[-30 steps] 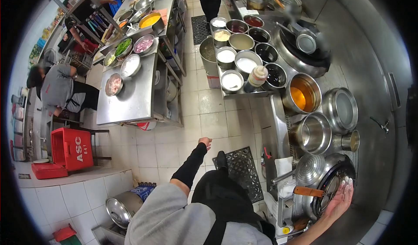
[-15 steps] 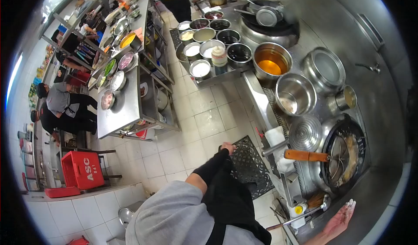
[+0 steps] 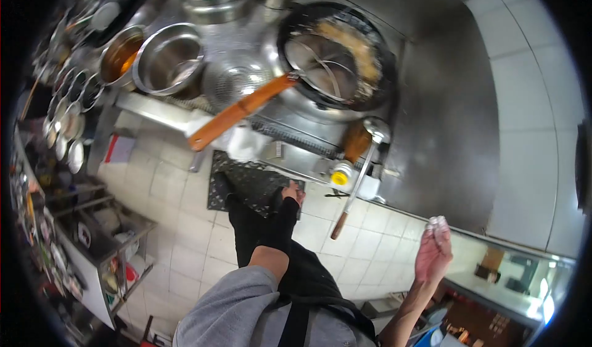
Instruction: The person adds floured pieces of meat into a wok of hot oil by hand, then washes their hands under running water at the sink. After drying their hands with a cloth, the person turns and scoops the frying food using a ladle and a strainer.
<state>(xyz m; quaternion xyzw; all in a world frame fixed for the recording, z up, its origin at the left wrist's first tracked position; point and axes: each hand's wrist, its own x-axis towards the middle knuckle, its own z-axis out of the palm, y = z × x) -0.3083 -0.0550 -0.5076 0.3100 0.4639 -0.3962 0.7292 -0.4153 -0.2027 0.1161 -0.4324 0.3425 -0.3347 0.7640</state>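
My right hand (image 3: 433,251) is raised at the right, with its fingers pressed together and white residue on the tips; what they pinch is too small to make out. My left hand (image 3: 293,193) is low by the stove's front edge, its fingers curled and what they hold hidden. Ahead is a black wok (image 3: 387,85) with pale brown food (image 3: 351,45) along its far side. A wire strainer (image 3: 243,108) with a wooden handle rests across the wok. Between the wok and my right hand lie a ladle (image 3: 361,180), a brush (image 3: 356,142) and a yellow-capped bottle (image 3: 340,177).
Left of the wok are a perforated strainer (image 3: 237,76), a steel pot (image 3: 157,79) and a pot of orange liquid (image 3: 126,60). White cloths (image 3: 246,145) lie at the stove edge. A steel worktable (image 3: 83,273) stands lower left, and a tiled wall (image 3: 524,88) rises at the right.
My view has swung right, so the wok and strainer sit nearer the middle and the worktable has shifted lower left. My right hand now points upward with fingers together.
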